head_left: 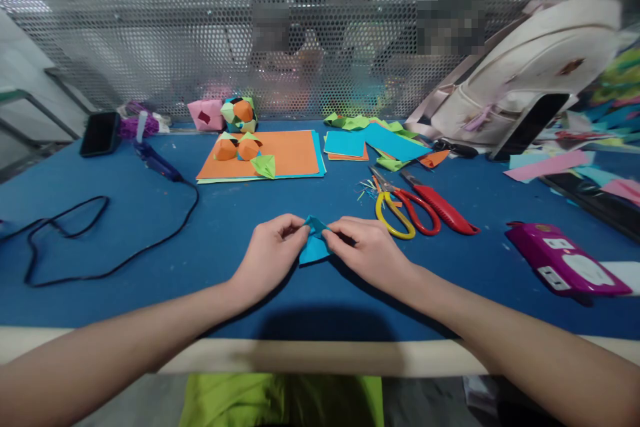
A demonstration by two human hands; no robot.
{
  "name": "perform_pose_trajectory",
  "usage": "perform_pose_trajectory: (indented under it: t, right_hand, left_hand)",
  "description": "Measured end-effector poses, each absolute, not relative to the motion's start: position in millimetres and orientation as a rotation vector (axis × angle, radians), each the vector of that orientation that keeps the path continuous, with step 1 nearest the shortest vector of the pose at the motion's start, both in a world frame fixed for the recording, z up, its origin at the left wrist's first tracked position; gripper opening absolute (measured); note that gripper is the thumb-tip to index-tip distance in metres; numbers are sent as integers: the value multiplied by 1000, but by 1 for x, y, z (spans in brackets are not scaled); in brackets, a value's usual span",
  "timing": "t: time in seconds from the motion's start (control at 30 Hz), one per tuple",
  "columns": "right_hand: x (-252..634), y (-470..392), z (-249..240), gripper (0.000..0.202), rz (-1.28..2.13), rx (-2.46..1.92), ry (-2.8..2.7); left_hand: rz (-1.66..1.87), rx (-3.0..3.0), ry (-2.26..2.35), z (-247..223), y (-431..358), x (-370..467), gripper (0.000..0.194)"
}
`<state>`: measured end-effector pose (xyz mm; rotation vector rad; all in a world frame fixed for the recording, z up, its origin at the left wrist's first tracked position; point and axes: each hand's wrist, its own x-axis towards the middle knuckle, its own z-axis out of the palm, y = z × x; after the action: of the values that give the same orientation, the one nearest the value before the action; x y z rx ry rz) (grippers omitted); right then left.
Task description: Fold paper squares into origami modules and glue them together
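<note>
Near the front of the blue table I hold a small folded blue paper (315, 248) between both hands. My left hand (273, 247) pinches its left edge with thumb and fingers. On the opposite edge, my right hand (367, 247) is closed in a similar pinch. The paper's top is creased to a point and its lower part spreads flat. Beyond the hands lies a stack of orange paper (295, 153) with blue and green sheets beneath. Folded orange paper pieces (226, 149) and a green folded piece (265, 165) rest on that stack.
Scissors (395, 213) and a red utility knife (443, 207) lie right of my hands. Blue paper squares (345, 143) sit behind them. A purple device (565, 260) and a pale backpack (530, 73) are farther right. At left are a phone (100, 133) and a corded glue gun (155, 159).
</note>
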<state>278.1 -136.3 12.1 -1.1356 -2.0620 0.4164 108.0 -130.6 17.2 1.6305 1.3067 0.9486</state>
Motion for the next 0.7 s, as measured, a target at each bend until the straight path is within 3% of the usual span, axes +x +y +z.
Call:
perform_pose_trajectory:
  t: [0.37,0.53,0.7]
  right_hand:
    - [275,-135,10,22,423,-1187,-2037]
    - [274,-133,13,13,589,-1210,-1937]
    - [275,-133,14,19,740,-1152,-1873]
  left_hand:
    - [1000,1754,1328,14,-129,107,19]
    - [988,1741,1317,17,-129,107,18]
    - [917,1701,1305,17,-130,107,20]
